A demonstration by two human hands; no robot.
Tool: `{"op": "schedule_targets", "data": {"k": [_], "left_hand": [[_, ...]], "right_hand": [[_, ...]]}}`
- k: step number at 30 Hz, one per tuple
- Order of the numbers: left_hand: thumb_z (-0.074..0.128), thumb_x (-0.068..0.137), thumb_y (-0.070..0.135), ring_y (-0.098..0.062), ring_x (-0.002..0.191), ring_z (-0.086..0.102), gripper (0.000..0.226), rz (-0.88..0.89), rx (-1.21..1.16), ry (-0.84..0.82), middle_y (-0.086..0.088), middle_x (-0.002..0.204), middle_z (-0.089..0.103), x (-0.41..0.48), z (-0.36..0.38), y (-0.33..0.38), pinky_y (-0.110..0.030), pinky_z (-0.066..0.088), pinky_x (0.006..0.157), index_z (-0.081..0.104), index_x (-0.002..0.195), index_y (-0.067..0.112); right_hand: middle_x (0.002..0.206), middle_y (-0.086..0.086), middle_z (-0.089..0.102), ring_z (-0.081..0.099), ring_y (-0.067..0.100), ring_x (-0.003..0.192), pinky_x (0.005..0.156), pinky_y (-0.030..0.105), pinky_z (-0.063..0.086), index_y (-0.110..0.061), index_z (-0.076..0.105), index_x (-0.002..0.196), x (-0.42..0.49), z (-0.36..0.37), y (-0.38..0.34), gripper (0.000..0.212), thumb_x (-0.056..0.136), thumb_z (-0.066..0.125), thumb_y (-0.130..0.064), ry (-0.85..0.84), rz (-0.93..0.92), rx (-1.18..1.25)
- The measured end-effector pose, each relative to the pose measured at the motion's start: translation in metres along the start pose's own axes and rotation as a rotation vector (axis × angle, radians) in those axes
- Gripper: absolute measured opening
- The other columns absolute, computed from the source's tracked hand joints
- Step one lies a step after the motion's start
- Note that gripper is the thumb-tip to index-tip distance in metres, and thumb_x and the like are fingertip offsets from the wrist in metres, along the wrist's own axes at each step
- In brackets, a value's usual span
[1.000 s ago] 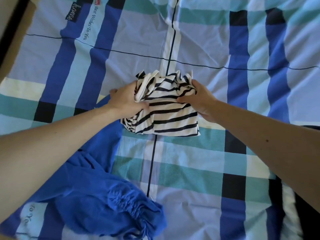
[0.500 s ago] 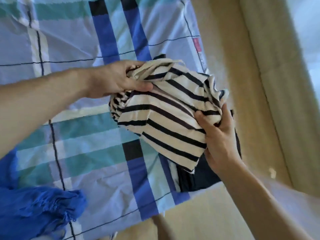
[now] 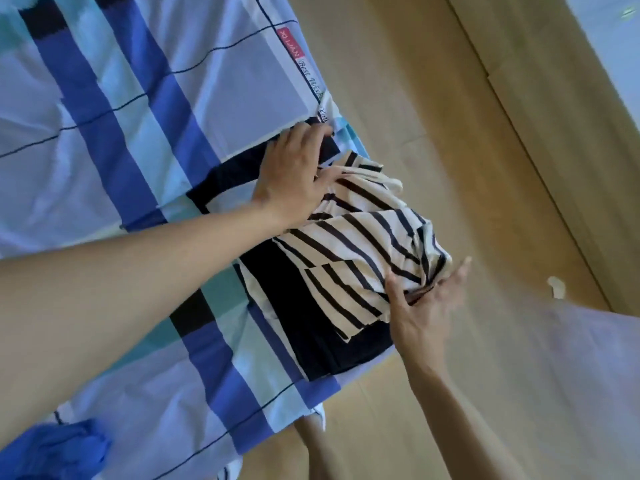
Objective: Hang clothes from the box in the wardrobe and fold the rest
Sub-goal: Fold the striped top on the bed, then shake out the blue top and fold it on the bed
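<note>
Head view: the folded striped top [image 3: 360,244] lies right of centre in the frame. It rests on a dark folded garment [image 3: 311,327] at the outer edge of the checked bedsheet [image 3: 114,140]. Its long axis runs on a diagonal from the upper left to the lower right, and one hand sits at each end.

The left hand [image 3: 294,178] lies at the upper-left end. Its fingers [image 3: 311,136] are straight and flat across the dark cloth, and its thumb presses on the striped fold. This hand is unclenched and grasps nothing.

The right hand [image 3: 422,310] meets the bulging lower-right end from below. Its thumb is on top of the stripes and its fingers [image 3: 453,278] reach out under the bulge. That hand is blurred, so I cannot tell whether it is nipping the cloth or only cradling it.

The coming move likely depends on that lower-right end. It seems to poke past the sheet's edge, over the wooden floor [image 3: 433,98], and the right hand is the nearer one to push it back onto the pile towards the left hand.

The sheet is soft and creased, so a stack this close to the edge could slump outward. A crumpled blue garment [image 3: 55,448] waits at the lower left corner, well apart from the pile. A small pale scrap [image 3: 556,287] lies on the floor at the right.
</note>
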State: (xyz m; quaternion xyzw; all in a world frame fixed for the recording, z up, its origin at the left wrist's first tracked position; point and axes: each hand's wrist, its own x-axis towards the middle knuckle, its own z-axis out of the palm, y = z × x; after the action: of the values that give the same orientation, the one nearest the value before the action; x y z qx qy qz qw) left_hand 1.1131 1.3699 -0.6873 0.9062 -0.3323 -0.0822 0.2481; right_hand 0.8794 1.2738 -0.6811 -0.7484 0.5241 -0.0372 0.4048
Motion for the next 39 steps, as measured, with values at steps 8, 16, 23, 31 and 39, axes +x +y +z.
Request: {"op": "schedule_targets", "data": {"k": [8, 16, 23, 31, 39], "left_hand": [[0.027, 0.097, 0.069, -0.029, 0.155, 0.0, 0.075, 0.688, 0.502, -0.366, -0.003, 0.168, 0.013, -0.026, 0.011, -0.013, -0.057, 0.01, 0.122, 0.017, 0.159, 0.028], [0.025, 0.095, 0.065, -0.024, 0.155, -0.009, 0.076, 0.607, 0.435, -0.596, 0.005, 0.169, -0.008, -0.005, 0.021, -0.051, -0.058, 0.022, 0.12, 0.003, 0.16, 0.032], [0.037, 0.104, 0.043, -0.031, 0.154, 0.013, 0.063, 0.567, 0.205, -0.141, -0.009, 0.166, 0.02, -0.04, -0.044, -0.057, -0.05, 0.016, 0.124, 0.023, 0.158, 0.013], [0.038, 0.098, 0.047, -0.038, 0.148, 0.028, 0.068, -0.138, 0.345, -0.137, -0.017, 0.158, 0.034, -0.245, -0.154, -0.249, -0.056, 0.028, 0.116, 0.037, 0.151, 0.005], [0.065, 0.081, 0.066, -0.037, 0.149, 0.015, 0.099, -1.195, 0.194, -0.116, -0.016, 0.16, 0.018, -0.479, -0.207, -0.376, -0.063, 0.03, 0.112, 0.023, 0.154, 0.014]], "right_hand": [[0.168, 0.007, -0.002, -0.004, 0.024, 0.155, 0.123, 0.054, 0.002, -0.026, 0.009, 0.16, 0.001, 0.028, -0.003, 0.083, 0.096, 0.047, -0.062, -0.107, -0.545, -0.426], [0.168, 0.003, -0.014, -0.012, 0.025, 0.154, 0.12, 0.063, 0.002, -0.033, -0.01, 0.159, 0.005, 0.054, 0.025, 0.092, 0.091, 0.034, -0.078, -0.24, -0.47, -0.605], [0.168, 0.007, -0.004, -0.007, 0.022, 0.155, 0.122, 0.058, -0.003, -0.02, 0.002, 0.16, -0.03, 0.035, -0.018, 0.089, 0.094, 0.046, -0.06, -0.165, -0.606, -0.581], [0.165, 0.011, 0.013, 0.012, 0.027, 0.153, 0.12, 0.056, 0.023, -0.02, 0.004, 0.16, -0.145, 0.146, -0.092, 0.091, 0.092, 0.063, -0.034, -0.59, -0.838, -0.403], [0.159, 0.004, 0.025, 0.037, 0.029, 0.141, 0.104, 0.042, 0.04, -0.023, 0.01, 0.16, -0.272, 0.286, -0.136, 0.082, 0.097, 0.059, -0.04, -1.081, -0.89, -0.582]]}}
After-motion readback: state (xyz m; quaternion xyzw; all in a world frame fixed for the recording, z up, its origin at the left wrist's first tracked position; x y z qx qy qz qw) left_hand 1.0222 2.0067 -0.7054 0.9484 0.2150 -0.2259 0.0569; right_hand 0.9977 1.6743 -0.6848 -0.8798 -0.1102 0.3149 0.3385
